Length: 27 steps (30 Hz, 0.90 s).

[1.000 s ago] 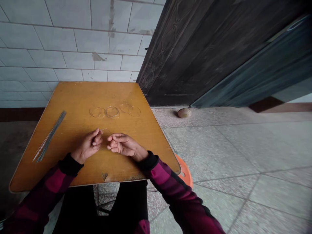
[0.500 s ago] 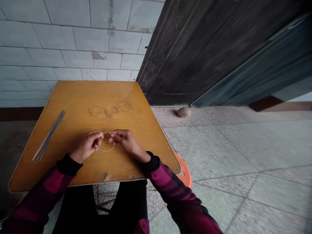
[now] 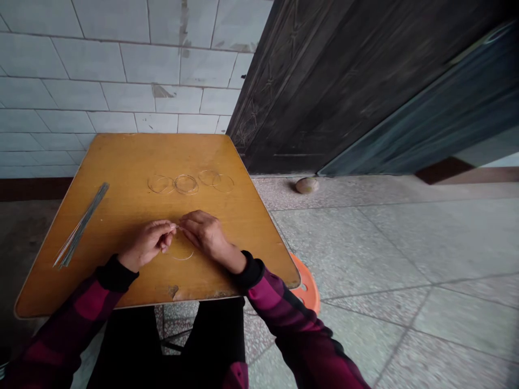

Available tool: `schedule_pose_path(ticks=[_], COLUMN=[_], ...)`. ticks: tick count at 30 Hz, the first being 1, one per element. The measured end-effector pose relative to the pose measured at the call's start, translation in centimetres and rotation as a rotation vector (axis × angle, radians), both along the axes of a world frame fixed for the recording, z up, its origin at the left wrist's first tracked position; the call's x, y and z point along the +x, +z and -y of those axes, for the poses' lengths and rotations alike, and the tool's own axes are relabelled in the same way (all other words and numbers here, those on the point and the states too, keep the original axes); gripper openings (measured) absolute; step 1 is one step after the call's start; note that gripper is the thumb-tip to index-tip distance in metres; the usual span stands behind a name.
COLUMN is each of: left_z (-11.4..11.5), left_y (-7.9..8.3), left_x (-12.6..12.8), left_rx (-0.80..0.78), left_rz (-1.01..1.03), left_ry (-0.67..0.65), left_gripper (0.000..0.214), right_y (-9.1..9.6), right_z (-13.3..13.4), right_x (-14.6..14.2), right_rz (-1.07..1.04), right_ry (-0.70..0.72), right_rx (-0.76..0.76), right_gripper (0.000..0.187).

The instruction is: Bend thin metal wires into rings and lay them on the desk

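Note:
My left hand [image 3: 146,244] and my right hand [image 3: 203,231] meet over the near middle of a worn orange-brown table [image 3: 121,156]. Both pinch the ends of a thin wire bent into a loop [image 3: 183,256], whose lower arc shows below the fingertips. The fingers of both hands are closed on the wire where its ends come together. Further back on the table lie several finished wire rings [image 3: 187,184] in a row.
A bundle of straight wires [image 3: 81,226] lies along the table's left side. An orange stool [image 3: 307,286] pokes out under the right table edge. A white tiled wall stands behind, a dark wooden door [image 3: 344,81] to the right, a stone [image 3: 306,185] on the floor.
The wire went from barely visible between separate hands to a bent loop. My hands have come together and now pinch its ends at one point.

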<state>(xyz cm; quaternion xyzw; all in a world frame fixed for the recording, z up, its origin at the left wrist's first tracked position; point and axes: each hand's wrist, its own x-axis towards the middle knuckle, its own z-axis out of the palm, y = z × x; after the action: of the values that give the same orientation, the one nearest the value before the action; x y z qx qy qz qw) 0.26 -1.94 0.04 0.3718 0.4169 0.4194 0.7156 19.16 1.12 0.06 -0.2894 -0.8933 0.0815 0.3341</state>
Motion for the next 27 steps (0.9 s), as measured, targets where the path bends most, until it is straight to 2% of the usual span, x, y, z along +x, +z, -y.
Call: schedule_pose_path(ticks=[5, 8, 11, 14, 18, 27], left_z=[-0.3, -0.5, -0.3, -0.1, 0.2, 0.1], left_y=[-1.2, -1.5, -1.4, -1.2, -0.8, -0.2], left_x=[0.0, 0.2, 0.5, 0.8, 0.9, 1.3], left_rx=[-0.089, -0.214, -0.248, -0.251, -0.297, -0.337], left_rz=[0.247, 0.424, 0.516, 0.524, 0.446, 0.305], left_ry=[-0.048, -0.216, -0.347, -0.294, -0.241, -0.134], left_gripper=[0.026, 0.043, 0.055, 0.058, 0.060, 0.053], right_y=[0.8, 1.0, 0.9, 0.6, 0.1, -0.2], right_z=[0.2, 0.5, 0.6, 0.6, 0.5, 0.5], right_x=[0.1, 0.1, 0.0, 0.1, 0.1, -0.4], right_rz=[-0.073, -0.119, -0.131, -0.122, -0.078, -0.061], right_ry=[0.011, -0.021, -0.052, -0.078, -0.041, -0.069], right_rx=[0.047, 0.040, 0.059, 0.097, 0.142, 0.209], right_gripper=[0.019, 0.021, 0.021, 0.019, 0.016, 0.014])
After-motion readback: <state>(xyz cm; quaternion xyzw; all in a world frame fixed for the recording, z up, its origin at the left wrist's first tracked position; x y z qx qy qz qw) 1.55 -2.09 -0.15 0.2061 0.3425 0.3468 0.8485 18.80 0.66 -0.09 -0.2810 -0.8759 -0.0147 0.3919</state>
